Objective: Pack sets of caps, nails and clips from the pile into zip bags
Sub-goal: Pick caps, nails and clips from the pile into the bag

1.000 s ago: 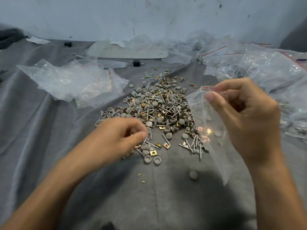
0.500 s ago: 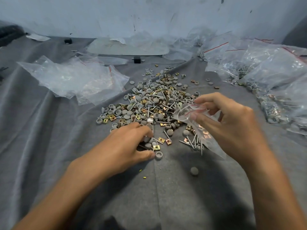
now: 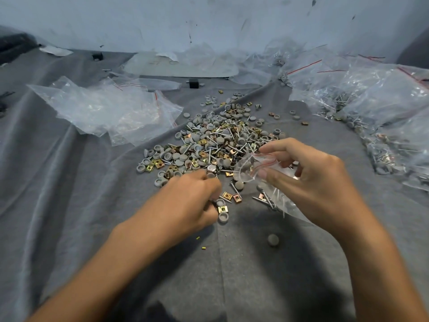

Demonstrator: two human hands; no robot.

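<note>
The pile point(image 3: 216, 145) of grey caps, nails and brass clips lies mid-cloth. My left hand point(image 3: 185, 201) sits at its near edge, fingers curled down among the pieces and pinching a grey cap point(image 3: 210, 175) at the fingertips; anything else it holds is hidden. My right hand point(image 3: 308, 182) holds a small clear zip bag point(image 3: 250, 168) by its red-lined mouth, low over the pile's right edge. The bag droops under that hand and has a few nails and caps inside.
Empty zip bags point(image 3: 111, 112) lie heaped at the left. Filled bags point(image 3: 383, 117) crowd the right side and back. A lone cap point(image 3: 273, 239) sits on the grey cloth point(image 3: 69, 205) in front of the pile. A wall rises behind.
My right hand has lowered the bag from in front of me down to the pile. My left hand reached into the pile's near edge and curled its fingers.
</note>
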